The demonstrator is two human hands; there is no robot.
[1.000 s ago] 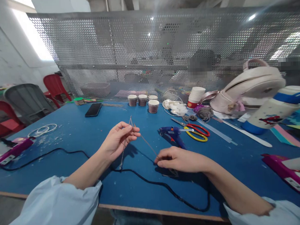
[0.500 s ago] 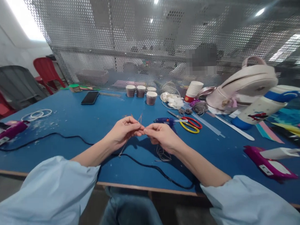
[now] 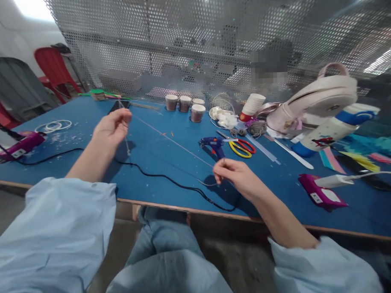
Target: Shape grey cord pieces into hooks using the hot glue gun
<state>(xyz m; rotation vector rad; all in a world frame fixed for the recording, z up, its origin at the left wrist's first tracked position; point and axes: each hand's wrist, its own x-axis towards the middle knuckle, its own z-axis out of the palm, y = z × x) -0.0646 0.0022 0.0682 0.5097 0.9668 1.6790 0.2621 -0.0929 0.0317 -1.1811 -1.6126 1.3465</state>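
A thin greyish string runs in a taut slanting line above the blue table. My left hand is closed on its raised end, and a short tail dangles below the fingers. Lower and to the right, my right hand pinches the other end, with a loose length trailing to the table. Just beyond my right hand lies a blue glue gun, beside scissors with red and yellow handles. Past my left hand a dark phone is partly hidden.
Several wrapped cups stand at the back, near stacked paper cups and grey yarn. A bag and a bottle are at the right. A black cable crosses the front. Magenta power strips sit at both sides.
My hands were together at the middle; now they are wide apart, left hand up and leftward, right hand to the right. The string between them is stretched straight. The view has shifted slightly.
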